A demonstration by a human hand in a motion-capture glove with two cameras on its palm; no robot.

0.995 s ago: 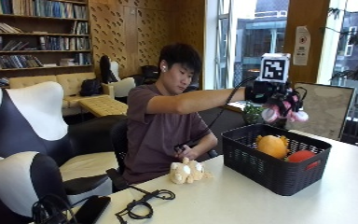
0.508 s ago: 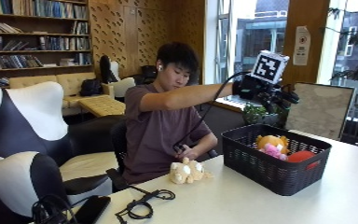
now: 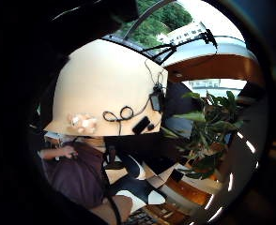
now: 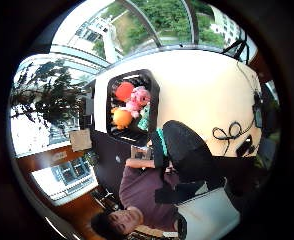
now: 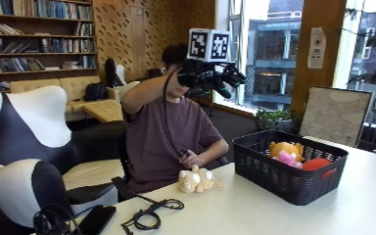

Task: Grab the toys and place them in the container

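Cream toy [image 5: 196, 179] lies lengthwise along table [image 5: 292, 215] edge.

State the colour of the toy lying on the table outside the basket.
Cream to pale tan; the toy shows best in the outside view.

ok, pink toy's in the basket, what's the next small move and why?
Probably lower the gloved right hand toward the cream plush toy at the table edge. The hand is raised and holds nothing, and that plush is the one toy outside the black basket.
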